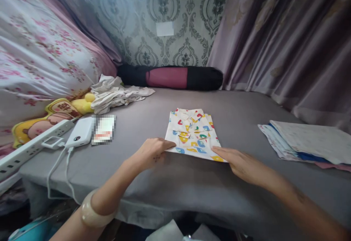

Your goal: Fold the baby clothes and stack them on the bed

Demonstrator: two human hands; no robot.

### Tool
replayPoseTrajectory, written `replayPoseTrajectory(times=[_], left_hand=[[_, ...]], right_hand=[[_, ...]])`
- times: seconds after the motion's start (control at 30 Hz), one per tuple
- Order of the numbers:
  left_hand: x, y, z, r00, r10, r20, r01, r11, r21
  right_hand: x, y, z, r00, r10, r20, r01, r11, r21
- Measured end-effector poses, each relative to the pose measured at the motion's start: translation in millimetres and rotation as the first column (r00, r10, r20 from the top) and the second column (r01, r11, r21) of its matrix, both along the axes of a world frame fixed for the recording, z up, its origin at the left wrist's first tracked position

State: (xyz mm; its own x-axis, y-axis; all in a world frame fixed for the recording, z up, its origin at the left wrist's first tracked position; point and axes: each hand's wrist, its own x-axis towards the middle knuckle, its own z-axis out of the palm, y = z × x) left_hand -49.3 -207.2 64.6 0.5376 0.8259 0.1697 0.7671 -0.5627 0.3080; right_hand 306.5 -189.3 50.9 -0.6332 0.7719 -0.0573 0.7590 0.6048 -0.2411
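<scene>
A white shirt (192,133) with a red, yellow and blue print lies folded into a rough rectangle on the grey bed sheet (137,124), its collar pointing away from me. My left hand (153,151) grips the near left corner, fingers closed over the edge. At the near right corner, my right hand (237,160) pinches the cloth, fingers long and pressed together. The shirt's near edge is pulled fairly straight between both hands and seems lifted slightly. My thumbs are mostly hidden. A pale bangle (95,211) circles my left forearm.
Folded clothes (312,142) are stacked at the right. A crumpled heap of clothes (115,93) lies back left. Nearer are a power bank (79,133) with cables, a power strip (35,144) and a yellow plush (63,113). A black and maroon bolster (167,77) lies along the wall.
</scene>
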Motion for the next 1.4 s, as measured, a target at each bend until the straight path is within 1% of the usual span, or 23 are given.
replayPoseTrajectory(times=[0.03, 0.1, 0.17, 0.23, 0.3, 0.33, 0.37, 0.4, 0.43, 0.5, 0.57, 0.67, 0.73, 0.83, 0.9, 0.97, 1.07, 1.13, 1.3, 1.4], left_hand=[[-1, -3, 3.6, 0.999, 0.020, 0.040, -0.019, 0.999, -0.040], [-2, -4, 6.9, 0.984, 0.111, 0.142, -0.092, 0.987, -0.134], [0, 3, 3.5, 0.937, 0.227, 0.265, -0.165, 0.958, -0.236], [3, 15, -6.3, 0.847, 0.316, 0.429, -0.181, 0.928, -0.326], [7, 29, -19.6, 0.716, 0.373, 0.590, -0.139, 0.905, -0.403], [9, 37, -26.3, 0.646, 0.406, 0.646, -0.127, 0.892, -0.434], [12, 44, -32.4, 0.588, 0.442, 0.678, -0.132, 0.879, -0.459], [15, 52, -37.5, 0.552, 0.477, 0.684, -0.160, 0.866, -0.474], [18, 59, -41.4, 0.537, 0.511, 0.671, -0.215, 0.852, -0.477], [24, 73, -45.4, 0.552, 0.572, 0.607, -0.362, 0.820, -0.443], [30, 84, -44.7, 0.590, 0.611, 0.527, -0.486, 0.791, -0.373], [37, 98, -40.1, 0.627, 0.634, 0.453, -0.573, 0.769, -0.283], [40, 107, -38.4, 0.634, 0.645, 0.428, -0.605, 0.757, -0.246], [40, 123, -40.5, 0.634, 0.664, 0.396, -0.640, 0.738, -0.212], [39, 134, -43.7, 0.637, 0.676, 0.371, -0.658, 0.727, -0.195], [40, 143, -46.8, 0.641, 0.686, 0.346, -0.673, 0.718, -0.178], [41, 153, -48.8, 0.640, 0.705, 0.306, -0.693, 0.702, -0.166], [43, 156, -48.5, 0.641, 0.716, 0.277, -0.702, 0.693, -0.164], [48, 160, -47.5, 0.651, 0.731, 0.202, -0.718, 0.680, -0.149], [49, 162, -50.5, 0.676, 0.720, 0.156, -0.712, 0.693, -0.114]], right_hand=[[2, -3, 4.9, 1.000, -0.014, -0.015, 0.013, 0.999, -0.034], [2, -2, 14.0, 0.996, -0.054, -0.065, 0.048, 0.994, -0.095], [-1, 6, 20.7, 0.987, -0.086, -0.135, 0.062, 0.984, -0.168], [-6, 19, 23.3, 0.970, -0.140, -0.196, 0.089, 0.964, -0.249], [-11, 34, 21.2, 0.932, -0.258, -0.257, 0.172, 0.934, -0.314], [-13, 41, 18.8, 0.895, -0.332, -0.297, 0.227, 0.914, -0.337], [-15, 47, 15.9, 0.850, -0.397, -0.346, 0.273, 0.894, -0.355], [-17, 54, 12.8, 0.802, -0.445, -0.397, 0.303, 0.878, -0.372], [-18, 60, 9.8, 0.758, -0.481, -0.439, 0.326, 0.864, -0.384], [-22, 71, 4.6, 0.704, -0.528, -0.476, 0.367, 0.843, -0.392], [-26, 83, -0.2, 0.693, -0.559, -0.454, 0.414, 0.825, -0.384], [-30, 105, -9.0, 0.704, -0.595, -0.387, 0.504, 0.803, -0.318], [-30, 120, -15.4, 0.717, -0.601, -0.353, 0.540, 0.799, -0.262], [-32, 142, -21.3, 0.751, -0.582, -0.312, 0.547, 0.813, -0.200], [-35, 153, -20.8, 0.779, -0.574, -0.252, 0.557, 0.818, -0.142], [-40, 159, -17.5, 0.794, -0.586, -0.158, 0.583, 0.809, -0.072], [-51, 163, -12.4, 0.774, -0.631, -0.049, 0.632, 0.775, 0.017], [-58, 163, -11.1, 0.756, -0.655, -0.020, 0.655, 0.754, 0.050], [-71, 161, -13.7, 0.729, -0.684, -0.020, 0.683, 0.727, 0.069], [-76, 160, -15.1, 0.707, -0.707, -0.023, 0.707, 0.704, 0.067]])
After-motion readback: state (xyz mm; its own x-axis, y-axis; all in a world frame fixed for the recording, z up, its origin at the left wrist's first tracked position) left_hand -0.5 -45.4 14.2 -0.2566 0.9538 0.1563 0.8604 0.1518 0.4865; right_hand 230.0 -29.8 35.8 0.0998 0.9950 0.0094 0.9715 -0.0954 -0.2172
